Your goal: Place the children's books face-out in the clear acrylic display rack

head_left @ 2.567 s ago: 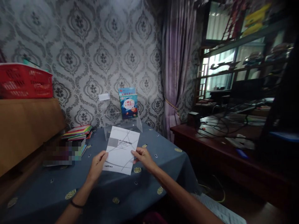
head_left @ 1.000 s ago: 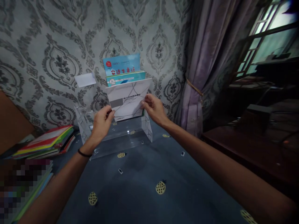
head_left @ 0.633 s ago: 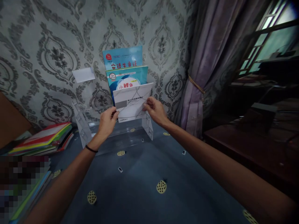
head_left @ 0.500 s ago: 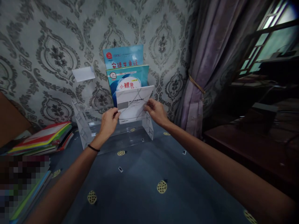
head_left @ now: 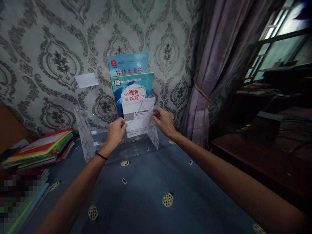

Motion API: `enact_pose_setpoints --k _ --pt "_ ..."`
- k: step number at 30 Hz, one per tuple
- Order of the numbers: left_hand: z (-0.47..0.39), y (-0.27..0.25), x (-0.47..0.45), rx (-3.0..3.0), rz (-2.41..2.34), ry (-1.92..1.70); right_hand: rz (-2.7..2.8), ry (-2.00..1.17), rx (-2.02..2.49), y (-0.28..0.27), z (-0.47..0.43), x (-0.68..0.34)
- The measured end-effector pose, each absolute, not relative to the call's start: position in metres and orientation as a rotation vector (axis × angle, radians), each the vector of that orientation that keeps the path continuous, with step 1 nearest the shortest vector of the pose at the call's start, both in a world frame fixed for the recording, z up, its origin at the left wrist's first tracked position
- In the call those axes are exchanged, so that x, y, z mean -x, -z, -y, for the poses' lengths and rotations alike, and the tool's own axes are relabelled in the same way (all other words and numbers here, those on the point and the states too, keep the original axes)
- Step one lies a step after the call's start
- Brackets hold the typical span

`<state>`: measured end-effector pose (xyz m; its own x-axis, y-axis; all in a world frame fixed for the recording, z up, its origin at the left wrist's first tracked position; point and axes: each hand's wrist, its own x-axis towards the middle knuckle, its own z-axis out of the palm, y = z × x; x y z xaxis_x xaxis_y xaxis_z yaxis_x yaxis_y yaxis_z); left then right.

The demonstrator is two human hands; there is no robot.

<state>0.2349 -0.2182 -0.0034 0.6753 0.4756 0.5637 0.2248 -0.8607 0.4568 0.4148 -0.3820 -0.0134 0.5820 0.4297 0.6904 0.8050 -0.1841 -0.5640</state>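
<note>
Over the right half of the clear rack (head_left: 154,139), the left hand (head_left: 116,132) and right hand (head_left: 164,123) are pinching the side edges of the white booklet (head_left: 139,123), sound holds for something probably light, bendy and smooth; blue books (head_left: 133,85) are standing behind.

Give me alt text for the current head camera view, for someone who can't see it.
A left hand and right hand hold a white booklet by its sides at a clear stand, in front of two standing blue books. Piled books lie at left on a blue pineapple-print tablecloth, with patterned wallpaper and a purple curtain behind.
</note>
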Motion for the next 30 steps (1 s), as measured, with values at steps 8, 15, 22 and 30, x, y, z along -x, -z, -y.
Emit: enact_pose_setpoints --k 8,15,22,30 --pt "0.219 0.005 -0.235 -2.658 -0.613 -1.040 0.971 0.484 1.792 0.021 0.388 -0.414" --pt "0.220 0.004 -0.234 -2.676 -0.632 -1.039 0.970 0.475 1.770 0.024 0.392 -0.412" --pt "0.219 0.003 -0.234 -2.605 -0.635 -1.005 0.996 0.479 1.777 0.026 0.394 -0.411" --pt "0.219 0.004 -0.232 -2.606 -0.617 -1.025 1.002 0.467 1.789 0.027 0.398 -0.412"
